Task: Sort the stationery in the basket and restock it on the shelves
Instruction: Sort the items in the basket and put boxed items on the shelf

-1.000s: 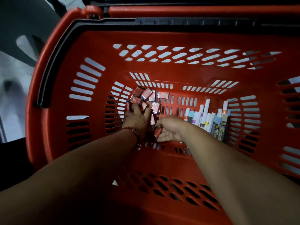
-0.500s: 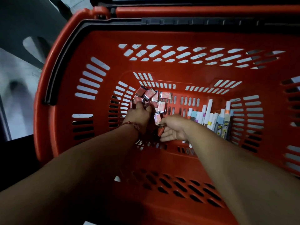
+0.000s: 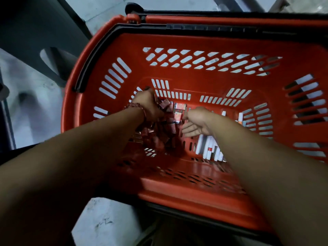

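Head view: left hand (image 3: 148, 106) perhaps grips packets (image 3: 169, 129); right hand (image 3: 198, 121) relaxed (over pens (image 3: 208, 148)) in basket (image 3: 195, 41).

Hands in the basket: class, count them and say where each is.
2. The left hand is at the red boxes, far left; the right hand lies between the boxes and the markers. No others show.

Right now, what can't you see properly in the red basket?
Head view only:
What the left hand grips, if anything: its fingers curl out of sight behind its own back.
Print on the small red boxes: too small, blurred.
Most of the pens: covered by the right forearm.
The shelves: outside the frame.
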`<control>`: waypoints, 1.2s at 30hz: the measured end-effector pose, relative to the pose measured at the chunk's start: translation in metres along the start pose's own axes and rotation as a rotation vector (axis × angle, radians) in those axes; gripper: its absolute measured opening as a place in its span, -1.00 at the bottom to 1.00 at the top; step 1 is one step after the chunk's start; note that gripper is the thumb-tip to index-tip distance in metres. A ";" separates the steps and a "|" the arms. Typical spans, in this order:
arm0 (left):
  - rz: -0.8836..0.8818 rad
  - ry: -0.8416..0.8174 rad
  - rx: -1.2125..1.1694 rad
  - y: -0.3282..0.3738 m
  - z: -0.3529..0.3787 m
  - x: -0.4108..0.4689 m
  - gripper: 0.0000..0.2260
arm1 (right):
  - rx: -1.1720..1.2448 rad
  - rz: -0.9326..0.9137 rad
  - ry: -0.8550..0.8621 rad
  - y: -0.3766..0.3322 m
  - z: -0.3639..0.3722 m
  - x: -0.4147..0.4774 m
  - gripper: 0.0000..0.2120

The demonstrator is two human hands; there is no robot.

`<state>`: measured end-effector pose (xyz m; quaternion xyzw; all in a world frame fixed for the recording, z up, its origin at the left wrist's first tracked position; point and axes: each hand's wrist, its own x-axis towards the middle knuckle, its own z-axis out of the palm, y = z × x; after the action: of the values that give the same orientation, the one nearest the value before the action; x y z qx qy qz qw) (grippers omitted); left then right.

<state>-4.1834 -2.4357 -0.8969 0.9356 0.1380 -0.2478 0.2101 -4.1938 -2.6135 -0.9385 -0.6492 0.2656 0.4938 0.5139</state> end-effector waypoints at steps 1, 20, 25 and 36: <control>-0.012 0.012 -0.105 0.004 -0.005 -0.002 -0.55 | 0.001 -0.018 0.010 -0.004 -0.001 -0.005 -0.58; 0.169 0.199 -0.167 0.008 -0.044 -0.027 -0.57 | -0.021 -0.171 0.139 -0.014 -0.006 -0.056 -0.68; 0.144 0.174 -0.462 0.028 -0.058 -0.052 -0.61 | -0.066 -0.330 0.245 -0.013 -0.015 -0.092 -0.83; 0.280 0.119 -0.708 0.087 -0.057 -0.143 -0.70 | -0.334 -0.604 0.717 0.031 -0.071 -0.202 -0.90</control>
<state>-4.2484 -2.5069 -0.7490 0.8276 0.0980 -0.0992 0.5437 -4.2696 -2.7224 -0.7677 -0.8995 0.1429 0.1045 0.3994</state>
